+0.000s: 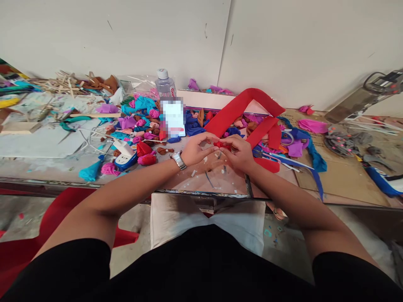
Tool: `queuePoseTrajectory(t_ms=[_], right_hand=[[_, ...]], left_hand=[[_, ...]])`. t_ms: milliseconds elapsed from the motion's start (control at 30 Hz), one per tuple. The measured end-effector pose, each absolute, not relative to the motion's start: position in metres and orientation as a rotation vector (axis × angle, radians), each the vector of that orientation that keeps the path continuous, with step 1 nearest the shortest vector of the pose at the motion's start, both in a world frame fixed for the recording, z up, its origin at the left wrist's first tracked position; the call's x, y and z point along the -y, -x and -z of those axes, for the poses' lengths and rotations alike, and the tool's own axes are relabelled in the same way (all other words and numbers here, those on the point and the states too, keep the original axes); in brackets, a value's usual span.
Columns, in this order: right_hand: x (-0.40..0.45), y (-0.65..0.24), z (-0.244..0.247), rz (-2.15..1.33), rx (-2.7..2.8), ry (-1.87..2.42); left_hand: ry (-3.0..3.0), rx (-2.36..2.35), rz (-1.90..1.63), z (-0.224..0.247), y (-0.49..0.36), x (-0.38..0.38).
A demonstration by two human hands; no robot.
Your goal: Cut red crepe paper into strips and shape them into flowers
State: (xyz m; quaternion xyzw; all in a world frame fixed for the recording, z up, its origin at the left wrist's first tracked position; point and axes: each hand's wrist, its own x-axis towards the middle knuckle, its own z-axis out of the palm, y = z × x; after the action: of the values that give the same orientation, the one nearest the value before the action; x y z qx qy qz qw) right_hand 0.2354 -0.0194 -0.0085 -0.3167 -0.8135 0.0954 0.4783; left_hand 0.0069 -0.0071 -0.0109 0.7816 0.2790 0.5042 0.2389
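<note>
1. Your left hand [197, 149] and right hand [239, 154] pinch a small red piece [220, 144] between fingertips, above the table [185, 181]; your fingers hide its shape.
2. Pixelation obscures the phone [173, 115] before the bottle [165, 85].

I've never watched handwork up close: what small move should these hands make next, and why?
Perhaps the right hand should turn the small red piece slightly while the left hand steadies it, since both hands' fingertips meet there and it looks bunched.
</note>
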Motion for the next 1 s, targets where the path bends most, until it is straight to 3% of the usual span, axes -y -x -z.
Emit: queuePoseTrajectory(t_ms=[1000], right_hand=[[0.0208,-0.2359,0.0029,-0.255,1.922,0.708]], left_hand=[[-1.885,-0.689,-1.177,0.0147,-0.0099,0.0037]])
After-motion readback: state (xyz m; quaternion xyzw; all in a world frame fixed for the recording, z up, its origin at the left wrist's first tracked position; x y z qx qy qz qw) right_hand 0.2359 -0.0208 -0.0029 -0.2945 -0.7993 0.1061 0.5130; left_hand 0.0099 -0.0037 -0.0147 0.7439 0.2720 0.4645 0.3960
